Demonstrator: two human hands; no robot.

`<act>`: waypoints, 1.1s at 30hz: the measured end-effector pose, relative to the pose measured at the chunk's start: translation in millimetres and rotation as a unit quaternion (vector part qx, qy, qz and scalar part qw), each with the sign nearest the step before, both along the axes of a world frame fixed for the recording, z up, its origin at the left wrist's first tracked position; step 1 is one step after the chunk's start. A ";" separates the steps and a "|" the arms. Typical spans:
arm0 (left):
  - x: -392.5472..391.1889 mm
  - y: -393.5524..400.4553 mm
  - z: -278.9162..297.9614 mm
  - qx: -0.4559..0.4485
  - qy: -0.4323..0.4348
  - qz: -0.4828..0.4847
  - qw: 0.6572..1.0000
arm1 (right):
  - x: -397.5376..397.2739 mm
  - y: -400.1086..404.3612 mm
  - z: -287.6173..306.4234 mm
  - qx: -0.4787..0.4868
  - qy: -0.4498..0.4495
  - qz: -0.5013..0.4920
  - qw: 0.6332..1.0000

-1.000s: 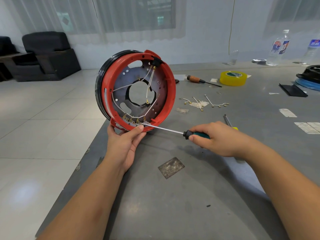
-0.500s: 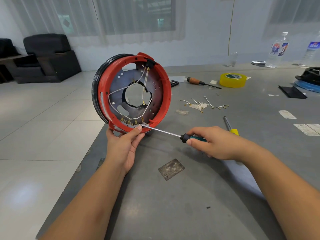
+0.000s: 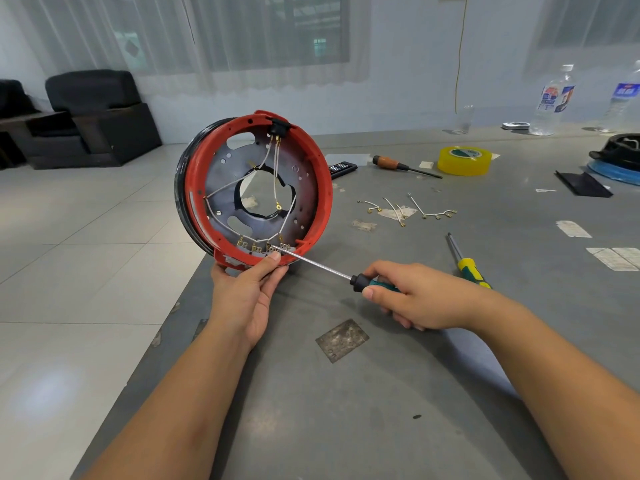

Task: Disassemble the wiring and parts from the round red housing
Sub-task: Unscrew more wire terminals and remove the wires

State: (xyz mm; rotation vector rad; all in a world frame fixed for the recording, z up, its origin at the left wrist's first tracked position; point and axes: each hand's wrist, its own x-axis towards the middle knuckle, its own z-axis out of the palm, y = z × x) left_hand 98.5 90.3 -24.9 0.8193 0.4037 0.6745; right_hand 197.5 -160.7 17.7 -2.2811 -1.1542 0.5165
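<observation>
**Screwdriver stays on terminal row as housing tilts back**

The round red housing point(image 3: 258, 188) stood on edge at the desk point(image 3: 381, 393) corner, gripped at its lower rim by the left hand point(image 3: 247, 299), thumb pressed near the brass terminals point(image 3: 263, 247). The right hand point(image 3: 412, 299) was wrapped round the green-handled screwdriver point(image 3: 332, 271), its tip set among those terminals. Over the past second the housing had leaned slightly back and the tip held its place, suggesting a fastener was still being worked loose. Removed wires point(image 3: 408, 209) lay well apart on the desk; several wires still crossed the housing, so much remained.
</observation>
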 end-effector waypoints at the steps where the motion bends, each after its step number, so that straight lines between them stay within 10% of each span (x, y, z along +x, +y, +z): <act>1: 0.0 0.3 0.0 -0.001 0.001 -0.003 1.000 | 0.3 -0.4 0.0 0.001 0.002 -0.001 1.000; 33: -13.2 2.5 16.2 0.065 0.101 -0.085 0.989 | 20.6 -18.4 9.3 0.053 -0.073 -0.042 0.995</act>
